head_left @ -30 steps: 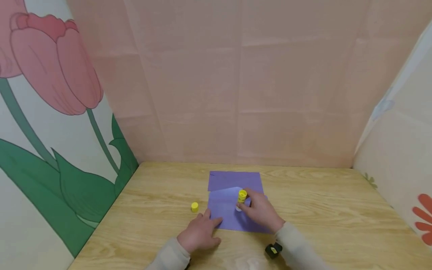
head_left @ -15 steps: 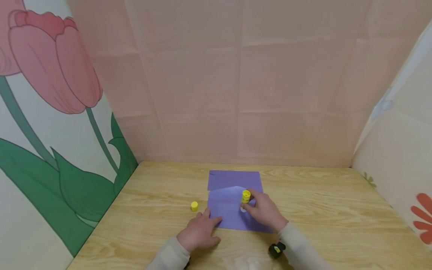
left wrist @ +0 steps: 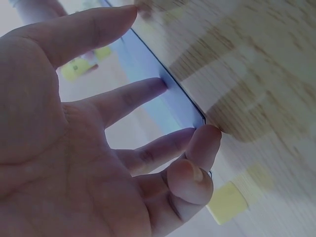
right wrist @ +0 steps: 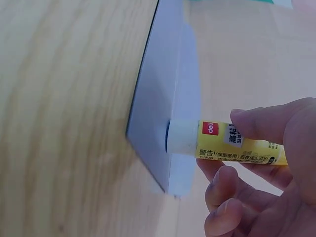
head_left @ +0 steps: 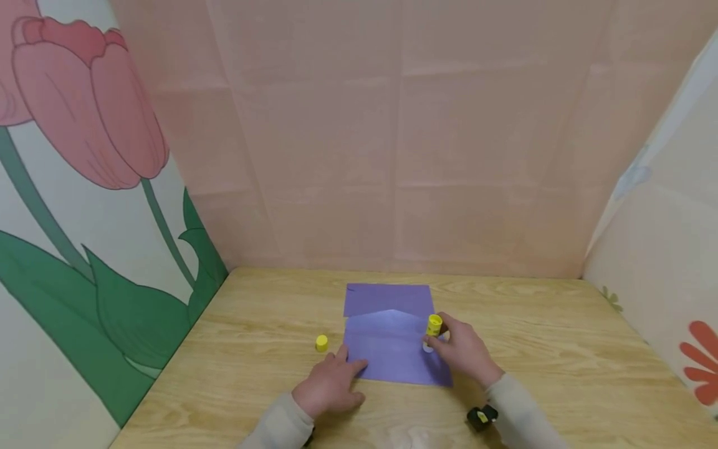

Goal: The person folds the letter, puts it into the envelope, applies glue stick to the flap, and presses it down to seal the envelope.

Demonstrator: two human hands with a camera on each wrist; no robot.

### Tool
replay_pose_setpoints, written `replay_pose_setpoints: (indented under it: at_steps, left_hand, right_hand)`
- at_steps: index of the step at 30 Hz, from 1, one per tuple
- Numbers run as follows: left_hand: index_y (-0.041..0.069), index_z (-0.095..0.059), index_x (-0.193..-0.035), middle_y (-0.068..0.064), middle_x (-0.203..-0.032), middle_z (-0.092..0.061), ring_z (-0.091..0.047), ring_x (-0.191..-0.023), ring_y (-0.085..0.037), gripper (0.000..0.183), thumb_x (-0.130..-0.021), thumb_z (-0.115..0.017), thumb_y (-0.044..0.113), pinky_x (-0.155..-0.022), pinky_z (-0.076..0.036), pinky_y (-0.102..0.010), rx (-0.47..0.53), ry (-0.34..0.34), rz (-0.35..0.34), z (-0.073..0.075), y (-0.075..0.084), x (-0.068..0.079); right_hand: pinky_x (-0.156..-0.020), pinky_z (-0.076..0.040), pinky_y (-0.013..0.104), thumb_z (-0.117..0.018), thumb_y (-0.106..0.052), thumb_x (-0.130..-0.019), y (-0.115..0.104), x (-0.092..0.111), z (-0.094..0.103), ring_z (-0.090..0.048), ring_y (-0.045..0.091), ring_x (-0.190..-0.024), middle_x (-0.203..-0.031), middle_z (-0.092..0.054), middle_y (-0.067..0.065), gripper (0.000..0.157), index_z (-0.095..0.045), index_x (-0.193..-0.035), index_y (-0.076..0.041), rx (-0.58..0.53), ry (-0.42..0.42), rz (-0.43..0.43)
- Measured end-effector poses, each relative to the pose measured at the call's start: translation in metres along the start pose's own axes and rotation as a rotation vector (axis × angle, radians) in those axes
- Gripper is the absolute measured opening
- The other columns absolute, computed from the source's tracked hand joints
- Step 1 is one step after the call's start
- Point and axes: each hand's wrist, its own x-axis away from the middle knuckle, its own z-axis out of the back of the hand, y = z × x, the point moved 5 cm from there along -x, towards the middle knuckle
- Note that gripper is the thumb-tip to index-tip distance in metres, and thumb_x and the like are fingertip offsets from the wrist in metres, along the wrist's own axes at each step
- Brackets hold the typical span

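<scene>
My right hand (head_left: 467, 352) pinches a yellow glue stick (head_left: 434, 324) between thumb and fingers. In the right wrist view the white end of the glue stick (right wrist: 182, 137) meets a creased purple paper (right wrist: 157, 84) near its edge. That same purple paper (head_left: 387, 352) lies in front of me, its far edge rising to a shallow peak like an envelope flap. On its near left corner rest the spread fingertips of my left hand (head_left: 331, 381). Just left of those fingers a yellow cap (head_left: 321, 343) stands on the table; the left wrist view catches the cap (left wrist: 228, 202) beyond the fingertips.
Behind the near paper lies another purple piece (head_left: 389, 299), partly overlapped by it. The wood-grain table (head_left: 269, 312) ends at a pink cloth backdrop (head_left: 314, 156). Panels with a tulip print (head_left: 95, 112) and a red flower (head_left: 701, 362) flank it.
My right hand has slid the glue stick rightward across the purple paper to its right edge. My left hand keeps its place on the corner.
</scene>
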Motion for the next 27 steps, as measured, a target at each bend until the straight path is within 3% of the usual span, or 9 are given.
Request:
replay_pose_setpoints:
  at_steps: [6,12,16,22,27]
  left_hand:
    - [0.021,-0.061,-0.138,-0.019,-0.132,-0.051,-0.055,-0.100,-0.030,0.059,-0.083,-0.074,0.038,-0.077,-0.051,-0.045,0.002,0.018,-0.008,-0.002,-0.001,0.000]
    - [0.016,-0.063,-0.134,-0.013,-0.114,-0.054,-0.052,-0.087,-0.023,0.054,-0.085,-0.072,0.036,-0.069,-0.047,-0.035,0.019,0.049,-0.021,0.002,-0.001,-0.001]
    - [0.008,-0.065,-0.125,-0.008,-0.103,-0.059,-0.055,-0.085,-0.020,0.045,-0.088,-0.070,0.033,-0.068,-0.048,-0.034,0.062,0.099,-0.043,0.008,-0.004,-0.004]
    - [0.005,-0.067,-0.116,-0.009,-0.104,-0.069,-0.063,-0.095,-0.024,0.035,-0.089,-0.069,0.026,-0.079,-0.053,-0.040,0.161,0.215,-0.037,0.016,-0.016,-0.007]
    - [0.005,-0.067,-0.105,-0.009,-0.096,-0.067,-0.061,-0.087,-0.025,0.022,-0.086,-0.070,0.016,-0.067,-0.051,-0.039,0.182,0.365,0.008,0.027,-0.032,-0.006]
  right_hand:
    - [-0.064,-0.044,0.032,-0.075,-0.023,-0.090,0.011,0.004,0.009,-0.053,0.016,-0.073,-0.095,-0.068,0.006,0.027,-0.062,-0.108,-0.007,0.045,0.005,-0.043]
    - [-0.059,-0.042,0.030,-0.078,-0.022,-0.087,0.008,0.002,0.021,-0.049,0.017,-0.067,-0.082,-0.060,0.006,0.024,-0.062,-0.095,-0.006,0.056,0.138,0.006]
    - [-0.051,-0.043,0.027,-0.077,-0.030,-0.088,0.008,0.001,0.026,-0.052,0.015,-0.060,-0.078,-0.062,0.007,0.031,-0.059,-0.099,-0.007,-0.004,0.201,-0.058]
    - [-0.061,-0.048,0.029,-0.078,-0.026,-0.086,0.006,0.002,0.027,-0.060,0.022,-0.077,-0.102,-0.069,0.019,0.034,-0.054,-0.099,-0.007,-0.089,0.232,-0.110]
    - [-0.059,-0.044,0.027,-0.080,-0.018,-0.082,0.002,0.002,0.025,-0.055,0.019,-0.071,-0.081,-0.062,0.009,0.031,-0.051,-0.084,-0.009,-0.093,0.273,-0.064]
